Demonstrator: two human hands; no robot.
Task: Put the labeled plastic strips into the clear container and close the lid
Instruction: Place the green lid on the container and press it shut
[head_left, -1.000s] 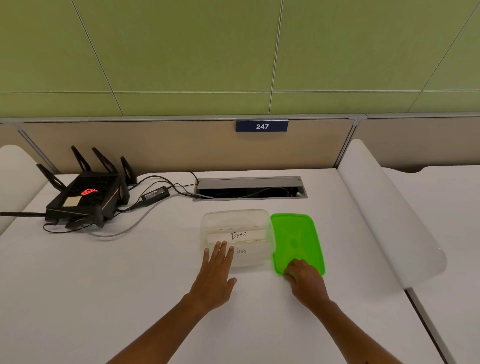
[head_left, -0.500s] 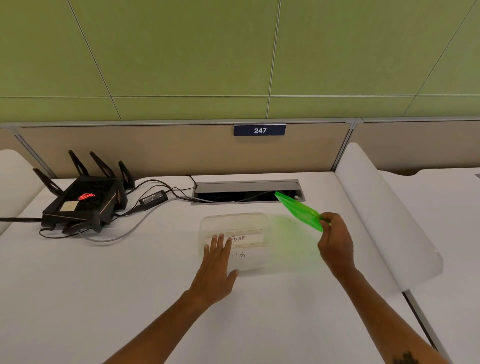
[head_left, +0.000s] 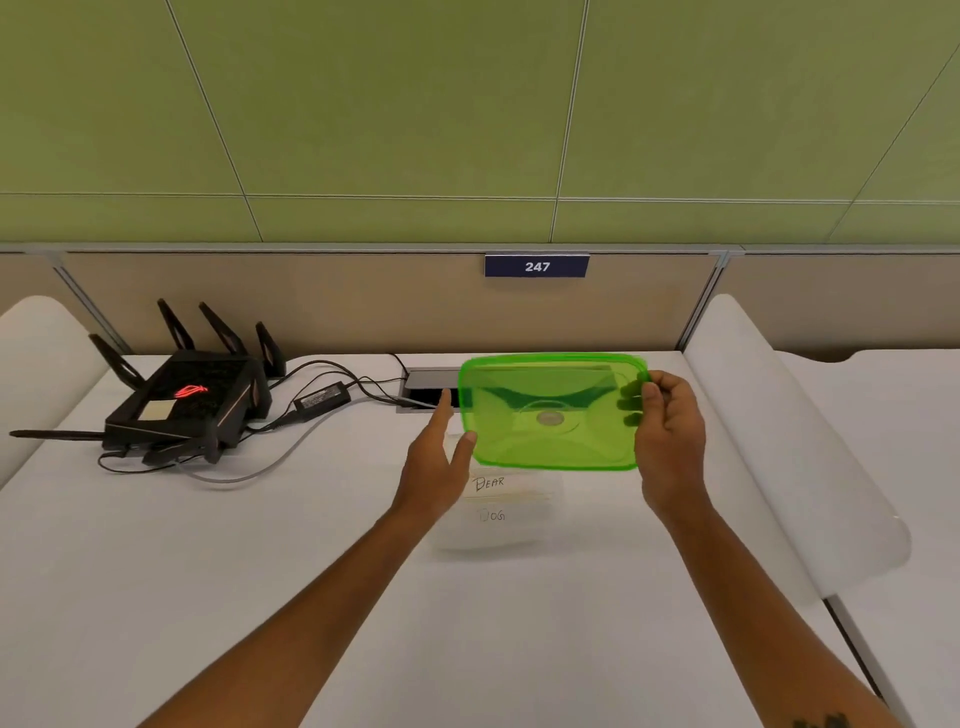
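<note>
Now the green lid (head_left: 550, 413) is off the tabletop (head_left: 260, 571), held flat above the clear container (head_left: 498, 535): right hand (head_left: 670, 441) pinches its edge, left hand (head_left: 434, 457) has left the container, fingers relaxed at the lid's other edge. Labeled strips (head_left: 491, 483) sit inside; closing is next.

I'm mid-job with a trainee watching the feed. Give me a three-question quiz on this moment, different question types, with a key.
1. True or false: the translucent green plastic lid is already pressed onto the clear plastic container.
2. Which hand has a grip on the lid's edge? A) the left hand B) the right hand C) neither
3. Fill in: the two labeled plastic strips in the container read BEAR and ____.

Key: 1 false, the lid is held in the air above the container. 2 B; the left hand only touches the lid's other edge with straight fingers. 3 DOG.
</note>
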